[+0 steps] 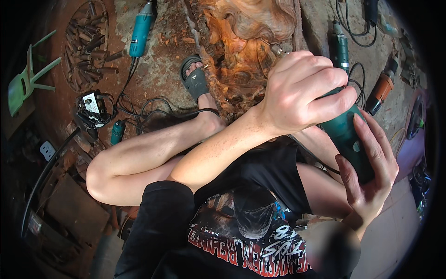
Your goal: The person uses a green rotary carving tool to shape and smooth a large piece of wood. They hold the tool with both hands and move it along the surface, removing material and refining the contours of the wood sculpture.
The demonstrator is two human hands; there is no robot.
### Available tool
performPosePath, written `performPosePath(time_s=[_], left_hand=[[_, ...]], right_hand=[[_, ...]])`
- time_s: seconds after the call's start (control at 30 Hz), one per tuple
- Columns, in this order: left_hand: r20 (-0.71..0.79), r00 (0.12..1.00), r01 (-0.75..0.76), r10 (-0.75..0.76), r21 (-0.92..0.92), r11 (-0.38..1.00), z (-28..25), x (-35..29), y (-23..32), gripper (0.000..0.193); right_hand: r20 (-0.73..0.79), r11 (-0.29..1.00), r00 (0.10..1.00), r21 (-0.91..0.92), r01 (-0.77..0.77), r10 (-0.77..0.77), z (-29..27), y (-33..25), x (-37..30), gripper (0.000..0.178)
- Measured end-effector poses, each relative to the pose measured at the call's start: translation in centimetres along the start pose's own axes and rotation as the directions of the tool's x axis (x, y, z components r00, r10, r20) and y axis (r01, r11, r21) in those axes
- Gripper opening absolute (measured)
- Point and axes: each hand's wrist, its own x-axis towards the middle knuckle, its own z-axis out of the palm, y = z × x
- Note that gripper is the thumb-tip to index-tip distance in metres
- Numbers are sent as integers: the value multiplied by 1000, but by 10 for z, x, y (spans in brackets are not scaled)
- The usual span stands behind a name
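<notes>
Both my hands are on a green die grinder [349, 142], held at a slant with its back end toward me. My left hand [309, 90] wraps over the front part in a fist, knuckles up. Around the rear of the body, my right hand [376, 158] curls with thumb and fingers on either side. The metal tip [277, 49] pokes out beyond my left hand, close to a large reddish-brown carved wood piece [241, 76] with wavy, hollowed surfaces. My left hand hides much of the tool's front, so I cannot tell whether the tip touches the wood.
A teal die grinder [141, 37] lies at the far left, another green grinder [342, 52] and an orange power tool [383, 88] at the right. Black cords run by a power outlet box [94, 108]. A round heap of brown sticks [88, 44] and a green chair [22, 88] stand left.
</notes>
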Motion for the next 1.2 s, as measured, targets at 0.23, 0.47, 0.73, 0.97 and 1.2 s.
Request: performPosePath(time_s=[0.23,0.47,0.73,0.97,1.2], left_hand=[[32,999,-16,16,-6,1000,1,-1,1,22],[90,996,-11,17,-64,998,-1,-1,-7,26],[112,991,-75,71,28,997,-7,1,-1,29],[115,990,-85,80,46,995,-5,2,-2,28],[121,993,0,1,-12,1000,-1,0,-5,26]], right_hand=[[-10,1000,1000,9,18,-17,0,1,0,64],[7,997,999,64,-38,38,2,1,3,62],[-8,1000,1000,15,19,-19,4,9,-5,66],[-11,998,999,40,52,-51,6,17,-4,67],[-9,998,1000,55,13,-13,4,11,5,68]])
